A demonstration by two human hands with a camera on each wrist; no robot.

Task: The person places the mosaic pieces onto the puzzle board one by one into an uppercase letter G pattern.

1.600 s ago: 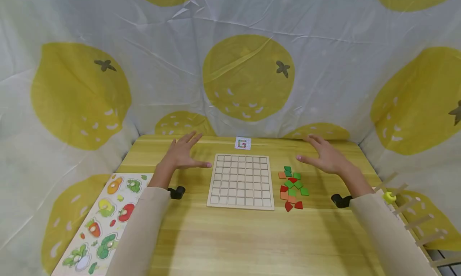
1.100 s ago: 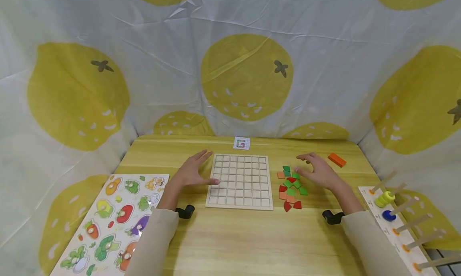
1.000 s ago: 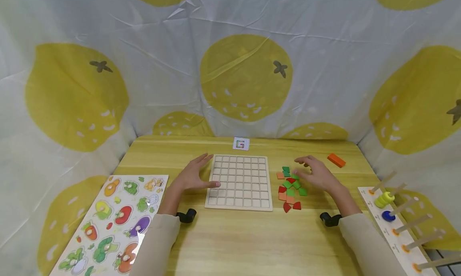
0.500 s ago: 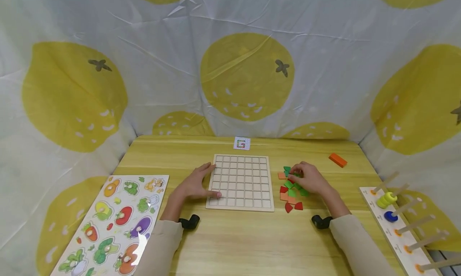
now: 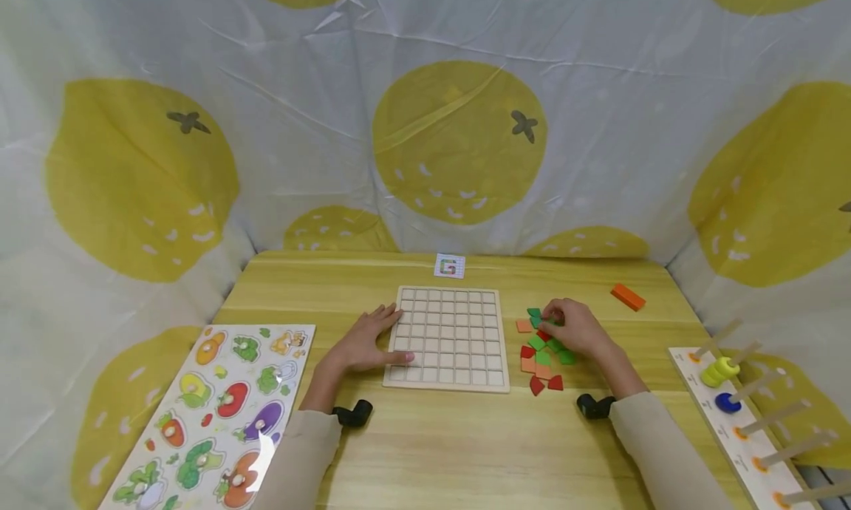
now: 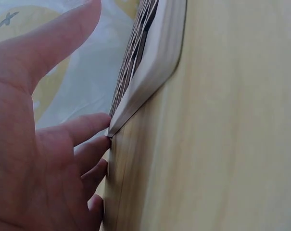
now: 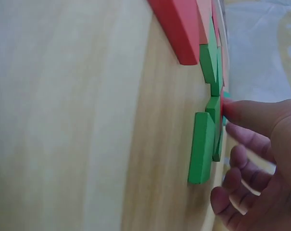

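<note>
A square wooden grid board point(image 5: 447, 338) lies flat at mid-table, its cells bare. My left hand point(image 5: 364, 344) rests at its left side, fingers touching the edge and thumb over the board; the left wrist view shows the fingertips against the board's corner point(image 6: 131, 108). Right of the board is a loose cluster of red, orange and green flat pieces. Over the upper part of it is my right hand point(image 5: 575, 325), fingers loosely bent. In the right wrist view its thumb touches a red piece point(image 7: 221, 103) beside green pieces point(image 7: 202, 147); a gap shows between thumb and index finger.
A small card point(image 5: 449, 266) with a coloured G stands behind the board. An orange block point(image 5: 628, 297) lies at the back right. A vegetable puzzle board point(image 5: 219, 414) is at left, a peg stand point(image 5: 738, 421) with yellow and blue rings at right. A lemon-print curtain point(image 5: 459, 22) hangs behind.
Both hands have come down and nearer: the left from above the table to the board's edge, the right from the back right onto the pieces. One green piece is now hidden by the right hand.
</note>
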